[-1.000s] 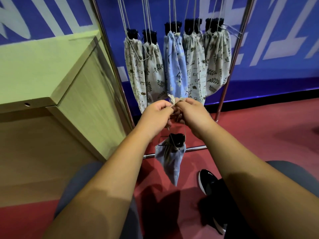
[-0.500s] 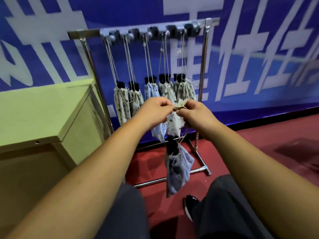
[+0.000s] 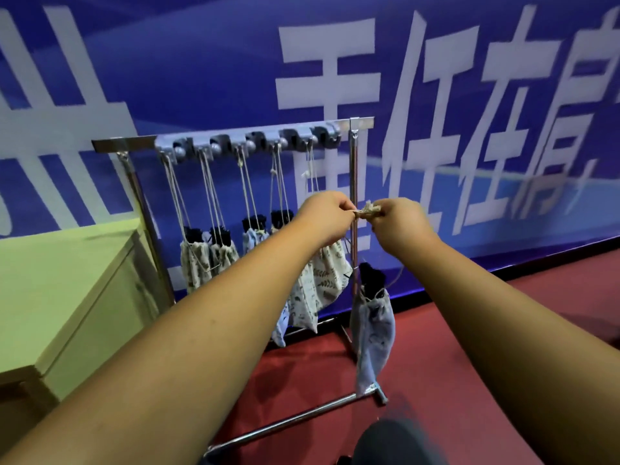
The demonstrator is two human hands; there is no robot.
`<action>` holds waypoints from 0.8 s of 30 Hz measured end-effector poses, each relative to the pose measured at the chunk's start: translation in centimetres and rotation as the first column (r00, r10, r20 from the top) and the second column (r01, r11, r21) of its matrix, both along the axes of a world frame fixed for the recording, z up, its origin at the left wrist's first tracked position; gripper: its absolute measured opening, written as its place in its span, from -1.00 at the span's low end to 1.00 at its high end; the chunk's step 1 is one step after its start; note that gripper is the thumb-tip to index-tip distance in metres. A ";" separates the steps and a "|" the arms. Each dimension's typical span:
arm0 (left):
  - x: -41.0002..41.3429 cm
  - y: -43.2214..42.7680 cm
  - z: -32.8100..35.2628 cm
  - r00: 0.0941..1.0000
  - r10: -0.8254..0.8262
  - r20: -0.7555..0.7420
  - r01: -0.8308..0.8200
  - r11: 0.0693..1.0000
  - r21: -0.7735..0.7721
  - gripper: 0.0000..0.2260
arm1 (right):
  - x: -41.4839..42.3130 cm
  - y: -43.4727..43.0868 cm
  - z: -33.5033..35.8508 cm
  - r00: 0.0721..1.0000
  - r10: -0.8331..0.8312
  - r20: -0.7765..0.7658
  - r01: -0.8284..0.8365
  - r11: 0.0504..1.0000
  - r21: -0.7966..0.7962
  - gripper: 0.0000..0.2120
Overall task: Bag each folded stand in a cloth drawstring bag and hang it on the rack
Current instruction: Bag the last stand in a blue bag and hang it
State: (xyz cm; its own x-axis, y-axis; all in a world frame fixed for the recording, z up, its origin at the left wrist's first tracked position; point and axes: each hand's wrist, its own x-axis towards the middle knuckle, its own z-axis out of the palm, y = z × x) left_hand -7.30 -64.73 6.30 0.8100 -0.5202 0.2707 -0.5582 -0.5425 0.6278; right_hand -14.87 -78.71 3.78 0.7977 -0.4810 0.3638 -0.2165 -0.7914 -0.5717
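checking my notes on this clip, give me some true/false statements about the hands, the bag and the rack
1. The left hand and the right hand both pinch the drawstring. True.
2. The blue bag hangs from a hook on the rack. False: it dangles from the cord held in the hands, in front of the rack's right post.
3. Five other bags hang on the rack. True.
4. The stand is fully hidden inside the blue bag. False: the black top of the stand pokes out of the bag's mouth.
5. The table beside the rack is red. False: the table is green, and the floor is red.
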 end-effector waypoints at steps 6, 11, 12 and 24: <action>3.5 -5.1 1.0 1.000 0.008 0.021 -0.010 0.995 0.097 -0.80 | 3.6 -4.7 1.9 0.997 -0.071 0.031 0.065 0.983 0.170 -0.80; 7.0 -8.5 1.5 0.999 -0.023 -0.030 0.025 0.998 0.060 -0.80 | 7.1 -7.3 2.5 0.974 -0.129 0.188 0.106 0.986 0.127 -0.81; 7.7 -9.0 1.6 0.999 -0.028 -0.045 0.029 0.999 0.030 -0.81 | 7.7 -7.8 2.6 0.970 -0.119 0.214 0.090 0.986 0.141 -0.82; 15.4 -10.7 2.9 0.987 -0.002 -0.159 -0.044 0.958 -0.285 -0.81 | 16.3 -9.8 4.3 0.931 -0.095 0.353 -0.106 0.855 0.507 -0.82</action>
